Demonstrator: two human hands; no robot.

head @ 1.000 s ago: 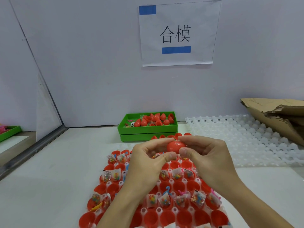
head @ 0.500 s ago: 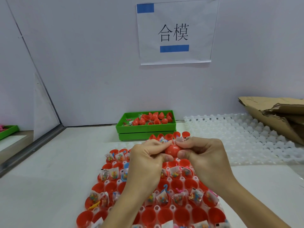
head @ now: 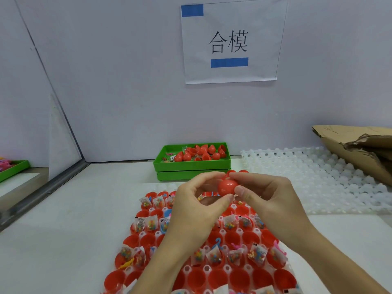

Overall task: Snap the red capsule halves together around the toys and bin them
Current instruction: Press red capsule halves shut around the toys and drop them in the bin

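A: Where is the red capsule (head: 228, 187) right now?

B: Held up between both hands above the far end of the tray of red halves (head: 203, 249), just short of the green bin (head: 192, 164) at twelve o'clock. The right hand (head: 269, 200) has its grip pinched on it, forefinger on top and thumb on the near side. The left hand (head: 197, 200) curls in from nine o'clock, thumb tip touching the capsule's lower edge.

A: Is the left grip clenched on it too?

B: The thumb touches; the forefinger arches over towards it (whether it presses the shell, I cannot tell).

A: And the rest of the bench (head: 63, 230)?

B: The tray's cups hold red halves, many with small bagged toys (head: 214, 256). The green bin, stacked on a second one, holds closed capsules. A white empty tray (head: 318, 177) lies at two o'clock, with torn cardboard (head: 358, 151) beyond it at three. A paper sign (head: 230, 41) hangs on the wall.
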